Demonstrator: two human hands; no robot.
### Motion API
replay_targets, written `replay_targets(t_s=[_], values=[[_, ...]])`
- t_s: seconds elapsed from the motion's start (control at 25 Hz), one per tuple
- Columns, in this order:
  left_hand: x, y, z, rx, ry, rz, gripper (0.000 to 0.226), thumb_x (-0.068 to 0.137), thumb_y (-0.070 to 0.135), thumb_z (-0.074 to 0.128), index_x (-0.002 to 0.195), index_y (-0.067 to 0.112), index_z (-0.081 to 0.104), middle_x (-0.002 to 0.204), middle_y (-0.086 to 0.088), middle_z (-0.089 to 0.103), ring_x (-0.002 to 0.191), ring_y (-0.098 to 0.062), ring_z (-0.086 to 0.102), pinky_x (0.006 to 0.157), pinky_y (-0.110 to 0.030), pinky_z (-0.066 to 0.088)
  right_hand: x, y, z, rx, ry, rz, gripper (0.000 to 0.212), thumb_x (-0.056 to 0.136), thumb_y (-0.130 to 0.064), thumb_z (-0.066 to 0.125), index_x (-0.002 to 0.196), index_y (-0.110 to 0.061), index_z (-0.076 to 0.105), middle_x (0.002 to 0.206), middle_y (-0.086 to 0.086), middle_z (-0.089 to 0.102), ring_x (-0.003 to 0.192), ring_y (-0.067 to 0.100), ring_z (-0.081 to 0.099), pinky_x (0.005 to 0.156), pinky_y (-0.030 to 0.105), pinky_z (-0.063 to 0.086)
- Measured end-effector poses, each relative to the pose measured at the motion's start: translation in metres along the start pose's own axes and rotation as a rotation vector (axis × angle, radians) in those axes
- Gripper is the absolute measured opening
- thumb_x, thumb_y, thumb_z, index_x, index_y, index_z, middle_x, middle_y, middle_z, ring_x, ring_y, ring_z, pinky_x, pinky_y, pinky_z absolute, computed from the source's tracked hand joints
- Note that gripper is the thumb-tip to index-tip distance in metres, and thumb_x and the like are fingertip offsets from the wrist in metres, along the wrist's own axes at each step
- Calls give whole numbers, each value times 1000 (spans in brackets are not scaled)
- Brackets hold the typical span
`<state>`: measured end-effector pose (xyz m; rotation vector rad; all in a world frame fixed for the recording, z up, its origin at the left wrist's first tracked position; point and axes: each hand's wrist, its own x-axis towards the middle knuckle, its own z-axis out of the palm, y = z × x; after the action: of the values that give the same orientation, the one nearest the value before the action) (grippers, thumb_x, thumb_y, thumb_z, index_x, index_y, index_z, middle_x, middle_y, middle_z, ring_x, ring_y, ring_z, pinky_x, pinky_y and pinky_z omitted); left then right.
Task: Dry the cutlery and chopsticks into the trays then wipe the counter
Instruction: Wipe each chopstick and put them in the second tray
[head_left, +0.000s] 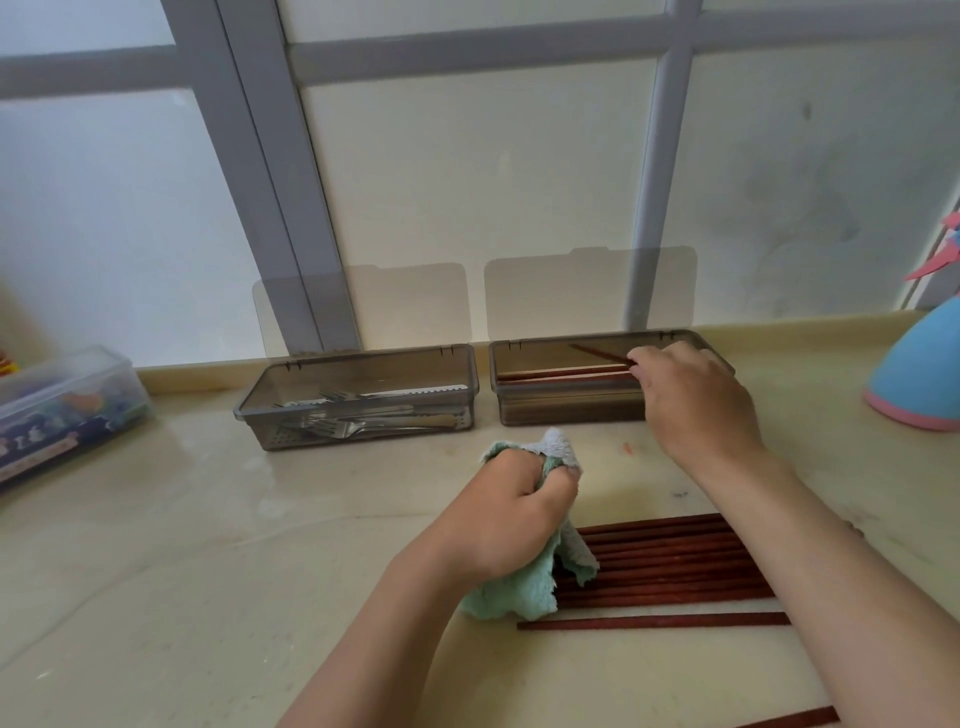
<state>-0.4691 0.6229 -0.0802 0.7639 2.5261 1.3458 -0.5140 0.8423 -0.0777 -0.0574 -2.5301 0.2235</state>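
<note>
Pinched in the right hand, one chopstick is held over the right tray; a green cloth is gripped by the left hand. Remaining chopsticks are laid on the counter.

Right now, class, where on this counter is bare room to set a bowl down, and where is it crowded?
Free: the counter front left, bordered by the clear box, the cutlery tray and the left hand. Crowded: loose chopsticks by the cloth, front right.

Single head-worn wide-angle view, looking forward-down, close over counter, facing frosted window
</note>
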Motion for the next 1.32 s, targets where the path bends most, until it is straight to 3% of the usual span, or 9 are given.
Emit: replay_targets(t_s=[0.16,0.28,0.36,0.48,0.56,0.84,1.0,1.16,1.32], values=[[-1,0,-1,-5,3,-5,50,101,29,46,56,14,32,53,-3,25,49,-17,24,51,-29,23,-4,-10,-3,-89,-162,41,24,107,-28,35,121,-16,51,115,7,55,103,27,52,68,37,42],[0,-1,-2,-15,41,-19,50,102,29,46,56,15,31,51,1,26,47,-15,26,50,-27,24,-4,-7,-17,-36,-189,53,12,103,-23,42,101,-18,53,100,2,55,88,22,52,69,37,45],[1,-1,-4,-25,97,-23,52,103,29,44,54,14,34,46,4,35,44,-13,33,48,-26,31,-8,-1,-29,89,-368,15,8,98,-24,52,91,-23,57,97,-4,59,85,15,57,74,37,52],[2,-1,-7,-69,166,-27,61,106,27,36,61,6,71,58,4,69,54,-5,60,57,-24,50,-21,0,-44,218,-772,-33,6,91,-30,68,88,-33,64,101,-12,66,93,5,62,82,29,54],[1,0,-8,-61,247,-12,62,107,25,33,70,9,80,55,12,67,57,0,60,56,-10,41,-27,-1,-46,186,-914,-62,7,89,-31,73,90,-33,66,98,-11,66,90,7,62,81,29,55],[2,5,-8,-115,381,-39,55,107,21,38,59,-4,52,36,15,47,38,0,45,44,-10,33,-28,-12,-52,145,-1014,-76,8,96,-21,63,98,-27,68,93,-12,62,83,5,60,72,22,50],[4,-3,-10,-118,454,-35,53,105,24,41,53,11,35,40,2,45,39,-4,34,45,-18,31,-31,-16,-49,42,-1055,-98,15,100,-14,51,105,-21,64,85,-24,37,73,-9,37,64,17,35],[2,4,-10,-152,516,-58,68,104,21,40,37,19,35,33,11,37,34,-4,34,44,-17,27,-33,-19,-46,40,-979,-96,14,101,-18,49,97,-28,57,107,-13,54,99,5,53,85,31,50],[4,1,-11,-151,562,-75,57,104,23,43,49,19,29,35,13,31,37,-5,27,42,-20,26,-34,-19,-47,31,-921,-118,14,99,-16,50,99,-29,56,103,-8,54,92,11,52,78,26,47]])
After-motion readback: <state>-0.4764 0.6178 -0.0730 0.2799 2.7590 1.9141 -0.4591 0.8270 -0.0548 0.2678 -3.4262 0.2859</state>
